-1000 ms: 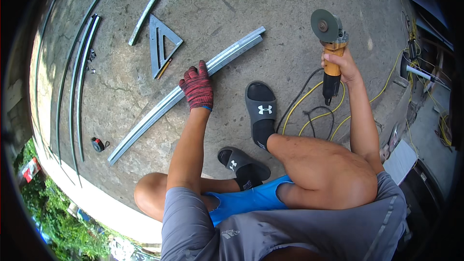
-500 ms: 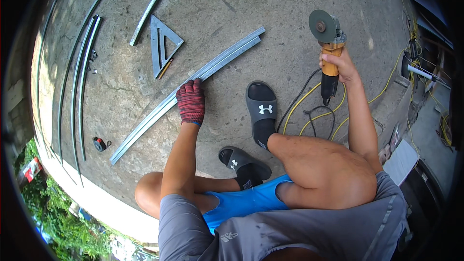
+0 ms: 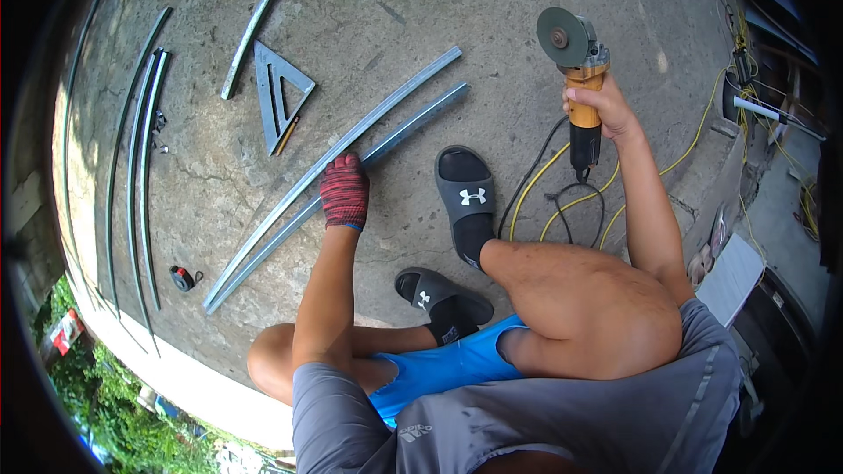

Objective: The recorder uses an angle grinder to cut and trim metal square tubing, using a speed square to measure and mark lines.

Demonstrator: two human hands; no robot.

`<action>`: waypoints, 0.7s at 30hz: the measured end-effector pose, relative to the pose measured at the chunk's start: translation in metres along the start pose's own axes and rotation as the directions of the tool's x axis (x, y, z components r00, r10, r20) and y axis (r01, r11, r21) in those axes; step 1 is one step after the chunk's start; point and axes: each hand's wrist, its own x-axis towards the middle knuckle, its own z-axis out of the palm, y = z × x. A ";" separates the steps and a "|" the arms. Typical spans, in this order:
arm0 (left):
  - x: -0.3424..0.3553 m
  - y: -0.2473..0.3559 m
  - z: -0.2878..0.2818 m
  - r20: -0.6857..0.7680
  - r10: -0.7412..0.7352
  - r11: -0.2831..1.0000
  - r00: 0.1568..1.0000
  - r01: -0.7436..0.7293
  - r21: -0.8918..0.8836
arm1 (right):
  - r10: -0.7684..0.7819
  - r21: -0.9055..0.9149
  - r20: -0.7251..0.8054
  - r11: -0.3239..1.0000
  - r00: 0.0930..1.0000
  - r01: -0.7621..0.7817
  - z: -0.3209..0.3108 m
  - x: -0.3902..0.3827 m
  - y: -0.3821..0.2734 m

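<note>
My left hand (image 3: 344, 191), in a red and black knit glove, is closed around a galvanized metal channel (image 3: 421, 120), the nearer of two long strips on the concrete. Just beyond it lies the other metal channel (image 3: 399, 96), almost touching at the lower left end and spreading apart toward the upper right. Bare and raised off to the right, my right hand (image 3: 617, 111) grips the orange and black body of an angle grinder (image 3: 583, 116). Its dark cutting disc (image 3: 571, 44) points away from me; whether it spins I cannot tell.
A grey triangular speed square (image 3: 264, 88) lies beyond the channels, a pencil (image 3: 285, 137) against it and a short metal piece (image 3: 250, 39) above. Long metal lengths (image 3: 145, 167) and a tape measure (image 3: 182, 278) are at left. Yellow cord (image 3: 562, 218) runs beside my sandalled foot (image 3: 466, 197).
The two channels, side by side before, now stand apart, with my left hand drawing the nearer one toward me. The view has shifted slightly; the grinder remains in my right hand.
</note>
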 end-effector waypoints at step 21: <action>0.022 0.005 -0.020 0.103 -0.039 0.998 0.994 0.043 -0.041 | 0.022 0.041 0.009 0.999 1.000 -0.022 0.003 -0.003 0.010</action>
